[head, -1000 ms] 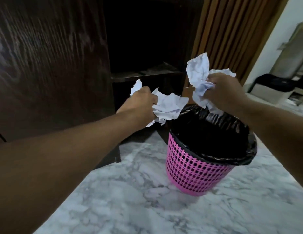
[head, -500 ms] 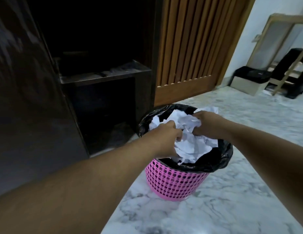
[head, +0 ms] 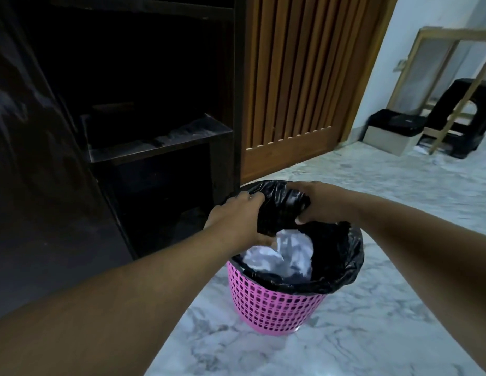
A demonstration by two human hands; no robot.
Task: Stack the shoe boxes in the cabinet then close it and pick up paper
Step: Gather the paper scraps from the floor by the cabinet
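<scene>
Crumpled white paper [head: 280, 253] lies inside a pink mesh bin [head: 271, 308] lined with a black plastic bag [head: 339, 261]. Both hands are at the bin's far rim. My left hand [head: 236, 218] grips a bunched fold of the black bag from the left. My right hand [head: 317, 202] grips the same fold from the right, thumb curled under it. The dark wooden cabinet [head: 155, 147] stands open at the left, its shelf and lower compartment too dark to show any shoe boxes.
The bin stands on a marble floor [head: 385, 335]. A slatted wooden door [head: 298, 85] is behind it. At the far right are a black-and-beige box [head: 393, 131], a leaning wooden frame [head: 437, 77] and a black stool [head: 469, 115].
Both hands dropped the crumpled paper into the bin and now hold the black liner's far edge, pulled inward. The view has swung right and downward.
</scene>
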